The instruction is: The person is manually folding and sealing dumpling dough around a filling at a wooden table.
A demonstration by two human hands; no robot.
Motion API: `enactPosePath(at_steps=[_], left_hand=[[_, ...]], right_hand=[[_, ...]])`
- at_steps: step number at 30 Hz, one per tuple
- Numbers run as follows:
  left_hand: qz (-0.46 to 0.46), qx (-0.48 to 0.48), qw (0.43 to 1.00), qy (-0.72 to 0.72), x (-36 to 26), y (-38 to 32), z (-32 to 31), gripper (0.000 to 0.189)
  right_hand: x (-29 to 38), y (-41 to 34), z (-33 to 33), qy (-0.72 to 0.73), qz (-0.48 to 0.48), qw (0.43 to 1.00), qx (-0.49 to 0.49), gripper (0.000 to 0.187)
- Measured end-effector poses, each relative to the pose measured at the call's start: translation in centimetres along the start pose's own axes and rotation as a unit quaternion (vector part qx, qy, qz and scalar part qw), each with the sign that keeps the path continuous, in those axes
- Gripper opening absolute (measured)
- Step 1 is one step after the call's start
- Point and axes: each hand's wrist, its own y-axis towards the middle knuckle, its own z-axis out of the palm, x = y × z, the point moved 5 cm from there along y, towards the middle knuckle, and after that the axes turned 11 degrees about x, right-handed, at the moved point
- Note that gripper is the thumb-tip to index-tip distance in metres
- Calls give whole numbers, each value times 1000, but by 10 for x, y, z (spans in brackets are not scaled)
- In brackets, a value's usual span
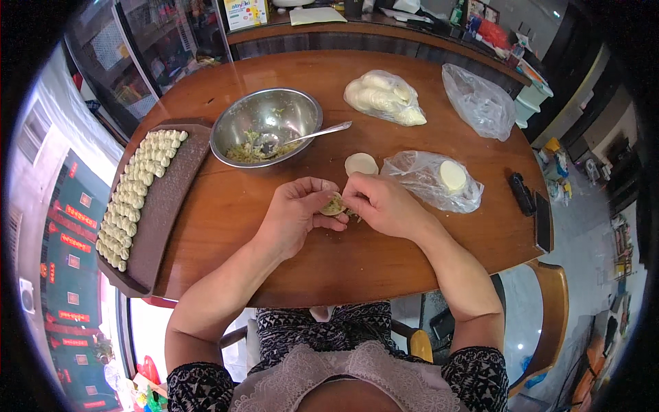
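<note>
My left hand [296, 211] holds a round dough wrapper [333, 205] between thumb and fingers, with greenish chopped filling on it. My right hand [378, 205] is at the wrapper's right edge, fingertips bunched against it; their exact grip is partly hidden. Bits of filling show under those fingertips. Just beyond the right hand lies a flat dough round [361, 164]. Another pale dough round [453, 175] rests on a clear plastic bag [419, 193] to the right. A steel bowl [266, 100] beyond my left hand contains chopped filling [247, 150] and a metal spoon [322, 132].
On the left, a brown tray [172, 190] bears rows of small shaped dumplings [128, 198]. A bag of dough wrappers [383, 95] and a crumpled plastic bag [479, 103] lie at the back of the wooden table [309, 275]. A phone [542, 221] and a black object [522, 194] sit near the right edge.
</note>
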Motion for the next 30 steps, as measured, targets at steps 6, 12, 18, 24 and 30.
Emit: enactPosePath(at_steps=[6,12,18,24,30], left_hand=[[9,-2,1000,-2,4,2,-6,13],[12,2,1000,-9,1,0,-5,11],[-1,-1,1000,-18,2,1,-5,11],[-17,-13,1000,10,4,2,-5,7],[-10,-13,999,46,7,3,-8,10]], right_hand=[[2,-1,0,0,-1,1000,12,9],[4,1,1,4,-7,1000,13,9],[2,0,0,-24,-20,999,-8,9],[6,0,1,-54,-30,998,-7,9],[6,-1,4,-75,-28,997,2,7]])
